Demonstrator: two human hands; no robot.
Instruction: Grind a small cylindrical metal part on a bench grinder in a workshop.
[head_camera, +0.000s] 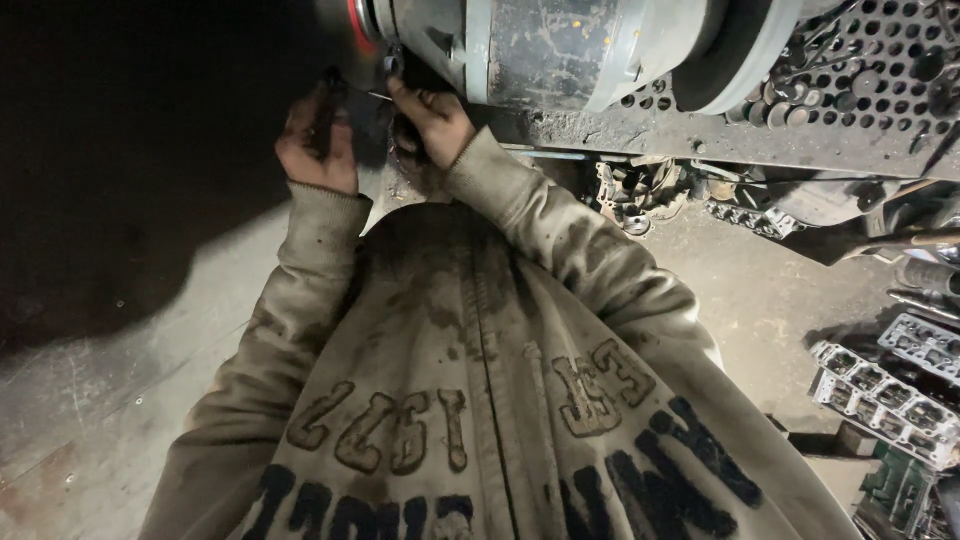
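Head view: we look down past a stained jacket (480, 400) at both hands raised to a grey machine (560, 45). Our left hand (318, 135) is closed around a dark tool (352, 120) held against the housing's lower edge, seemingly to steady it. Our right hand (432, 118) pinches a small metal fitting (392, 62) at that edge, fingers closed on it. To the right, a perforated tray (850, 110) holds round metal pieces. Engine parts (885, 395) lie on the floor (120, 350).

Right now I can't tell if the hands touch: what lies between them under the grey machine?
In the head view, a dark part sits between left hand and right hand; both grip it.
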